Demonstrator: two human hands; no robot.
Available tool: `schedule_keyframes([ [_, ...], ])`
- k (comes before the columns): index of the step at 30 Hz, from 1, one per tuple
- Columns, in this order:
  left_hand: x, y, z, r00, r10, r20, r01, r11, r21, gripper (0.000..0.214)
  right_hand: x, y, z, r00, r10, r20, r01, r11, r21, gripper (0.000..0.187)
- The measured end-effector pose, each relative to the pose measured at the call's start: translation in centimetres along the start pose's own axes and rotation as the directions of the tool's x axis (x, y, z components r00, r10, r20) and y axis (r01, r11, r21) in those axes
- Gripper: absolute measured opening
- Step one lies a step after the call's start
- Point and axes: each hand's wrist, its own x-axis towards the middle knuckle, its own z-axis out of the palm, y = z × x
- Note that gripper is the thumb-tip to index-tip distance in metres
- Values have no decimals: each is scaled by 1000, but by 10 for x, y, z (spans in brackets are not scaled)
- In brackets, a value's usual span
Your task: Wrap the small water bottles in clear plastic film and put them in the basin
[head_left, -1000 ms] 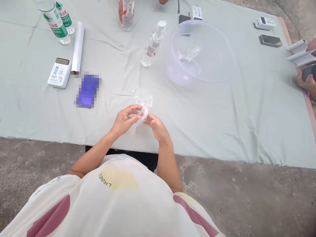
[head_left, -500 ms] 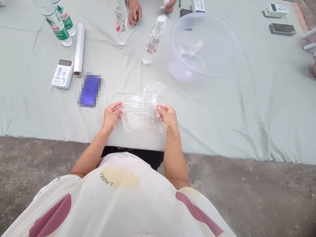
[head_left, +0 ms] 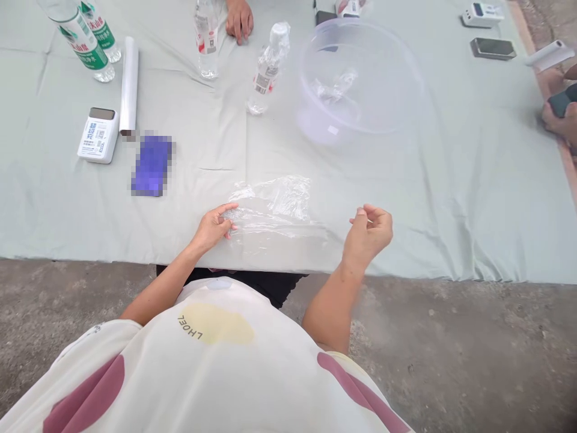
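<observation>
A thin sheet of clear plastic film point(head_left: 288, 201) lies crumpled and partly spread near the front of the cloth-covered table. Its left end is pinched between the thumb and fingers of my left hand point(head_left: 214, 227). My right hand point(head_left: 368, 234) is off to the right, past the visible end of the film, with thumb and fingers drawn together. Whether a clear edge of film is in those fingers cannot be made out. Beyond the film stands a water bottle point(head_left: 265, 75) wrapped in clear plastic.
A translucent basin point(head_left: 383, 123) holds crumpled plastic. At left are a film roll point(head_left: 129, 84), a white device point(head_left: 98, 135), a blurred purple item point(head_left: 152, 165) and green-labelled bottles point(head_left: 83, 45). Another bottle point(head_left: 207, 42) stands near another person's hand point(head_left: 239, 21). More hands point(head_left: 561, 120) show at right.
My right hand has moved right, away from my left hand. The film, earlier bunched between both hands, now lies wider and flatter on the table. The view has shifted slightly.
</observation>
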Motion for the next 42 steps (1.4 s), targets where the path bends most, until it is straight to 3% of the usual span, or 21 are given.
schedule_keyframes([
  [2, 1, 0, 3, 1000, 6, 23, -6, 1000, 8, 52, -24, -23, 9, 969, -188, 163, 185, 982, 31, 20],
  [3, 1, 1, 3, 1000, 12, 25, -12, 1000, 18, 52, -37, -33, 17, 915, -281, 291, 275, 959, 62, 22],
  [4, 1, 2, 3, 1000, 16, 23, -17, 999, 33, 53, -51, -42, 28, 830, -367, 420, 356, 928, 107, 23],
  [6, 0, 5, -2, 1000, 19, 15, -20, 996, 85, 53, -73, -51, 51, 609, -480, 631, 475, 858, 195, 26],
  [8, -4, 10, -10, 1000, 16, 13, -19, 983, 185, 50, -88, -52, 73, 454, -497, 740, 555, 807, 201, 29],
  [10, -10, 17, -21, 999, 50, 10, -51, 938, 343, 42, -93, -47, 89, 401, -467, 788, 618, 773, 144, 31],
  [12, -16, 26, -30, 982, 175, -66, -114, 839, 531, 37, -93, -43, 97, 390, -443, 807, 658, 747, 92, 33],
  [13, -18, 31, -32, 953, 276, -125, -142, 773, 618, 37, -92, -43, 99, 388, -438, 811, 672, 736, 76, 34],
  [15, -19, 42, -31, 853, 486, -193, -199, 644, 739, 35, -90, -44, 100, 383, -434, 815, 695, 717, 56, 34],
  [17, -17, 52, -21, 790, 606, -88, -335, 547, 767, 32, -91, -48, 101, 373, -426, 825, 716, 698, 37, 35],
  [19, -12, 58, -5, 776, 604, 181, -523, 455, 721, 35, -92, -52, 102, 383, -397, 834, 716, 698, 4, 36],
  [21, -6, 59, 11, 752, 498, 431, -635, 373, 677, 42, -93, -54, 103, 410, -371, 833, 688, 725, -15, 38],
  [23, 1, 54, 21, 778, 361, 513, -618, 295, 729, 49, -92, -52, 103, 410, -387, 826, 673, 739, 12, 38],
  [26, 8, 43, 16, 907, 195, 374, -410, 197, 891, 66, -81, -40, 95, 374, -458, 806, 700, 710, 78, 33],
  [28, 10, 37, 5, 949, 119, 292, -308, 157, 938, 77, -66, -27, 85, 409, -460, 788, 688, 722, 65, 31],
  [30, 10, 33, -6, 958, 85, 272, -282, 135, 950, 80, -45, -10, 70, 492, -424, 760, 643, 766, 11, 32],
  [32, 9, 31, -13, 963, 90, 255, -264, 115, 958, 80, -21, 9, 52, 615, -360, 702, 581, 809, -95, 33],
  [35, 5, 28, -14, 972, 107, 210, -221, 100, 970, 83, 12, 33, 29, 833, -196, 517, 405, 853, -329, 37],
  [37, 4, 27, -13, 974, 119, 194, -206, 102, 973, 83, 26, 40, 23, 912, -94, 398, 268, 873, -408, 41],
  [39, 4, 25, -12, 973, 131, 190, -204, 105, 973, 83, 29, 37, 28, 925, -67, 375, 221, 896, -385, 44],
  [42, 4, 24, -12, 973, 145, 181, -197, 109, 974, 85, 21, 23, 51, 882, -103, 460, 268, 912, -310, 47],
])
